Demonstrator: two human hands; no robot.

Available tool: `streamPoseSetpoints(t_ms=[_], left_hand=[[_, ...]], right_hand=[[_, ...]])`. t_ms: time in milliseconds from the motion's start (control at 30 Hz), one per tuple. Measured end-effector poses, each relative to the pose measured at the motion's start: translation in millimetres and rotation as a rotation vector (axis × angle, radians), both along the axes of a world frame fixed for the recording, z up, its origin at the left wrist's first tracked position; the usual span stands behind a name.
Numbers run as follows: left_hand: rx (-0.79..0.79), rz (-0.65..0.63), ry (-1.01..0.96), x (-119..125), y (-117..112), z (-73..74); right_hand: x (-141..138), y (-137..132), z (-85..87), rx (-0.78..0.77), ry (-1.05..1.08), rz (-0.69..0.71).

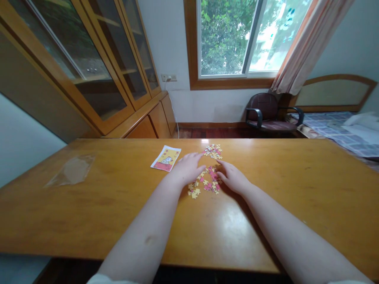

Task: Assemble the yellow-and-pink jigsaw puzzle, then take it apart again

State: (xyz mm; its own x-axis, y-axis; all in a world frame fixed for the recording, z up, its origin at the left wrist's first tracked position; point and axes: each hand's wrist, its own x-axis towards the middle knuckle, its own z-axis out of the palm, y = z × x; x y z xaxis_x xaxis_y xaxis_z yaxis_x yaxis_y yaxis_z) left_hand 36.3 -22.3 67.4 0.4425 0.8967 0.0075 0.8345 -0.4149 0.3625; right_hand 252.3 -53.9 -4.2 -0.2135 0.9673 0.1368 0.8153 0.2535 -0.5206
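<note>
Loose jigsaw puzzle pieces (211, 186) in pink and yellow lie spread between my hands on the wooden table (124, 213). A second heap of puzzle pieces (213, 150), many showing pale sides, sits just beyond my fingertips. My left hand (190, 169) is at the left of the pieces, fingers stretched forward and thumb apart. From the right, my right hand (232, 176) reaches to the edge of the near pieces, thumb and forefinger apart. Neither hand visibly holds a piece. Left of my left hand lies a picture card (166, 158) with a white animal on yellow and pink.
A clear plastic bag (72, 170) lies flat on the table's left part. Past the far table edge stand a glass-door cabinet (118, 71) at left, a dark armchair (268, 112) and a bed (340, 126) at right. A window (227, 39) is behind.
</note>
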Motion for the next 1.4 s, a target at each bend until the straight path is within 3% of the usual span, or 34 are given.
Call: streamPoseSetpoints(t_ms=[67, 200, 333, 600, 767, 933, 1033, 1167, 1267, 1400], left_hand=[[-0.096, 0.018, 0.123, -8, -10, -13.1], [-0.183, -0.034, 0.21, -26, -33, -53.8], [-0.083, -0.121, 0.166, -27, -42, -73.7], [-0.012, -0.26, 0.111, 13, -8, -77.1], [-0.019, -0.227, 0.045, 28, -4, -77.6], [-0.03, -0.218, -0.198, 10, -3, -77.6], [0.028, -0.158, -0.308, -10, 5, -77.1], [0.091, -0.17, -0.27, -33, 14, -70.8], [0.131, -0.212, -0.159, -37, 13, -65.1], [0.096, -0.264, -0.054, -29, 7, -64.5]], right_hand=[[0, -1, -1.4, -0.01, -0.022, 0.065], [-12, -10, -8.7, -0.065, -0.142, 0.227], [-25, -15, -14.2, -0.037, -0.262, 0.267], [-10, 4, -10.3, -0.043, -0.336, 0.242], [-2, 10, -12.5, -0.04, -0.304, 0.215], [3, 11, -15.7, 0.011, -0.131, 0.186], [7, 12, -11.5, 0.087, -0.06, 0.04], [17, 13, 0.9, 0.087, -0.061, -0.136], [25, 13, 7.5, 0.026, -0.107, -0.12], [28, 15, 5.4, 0.091, -0.081, 0.056]])
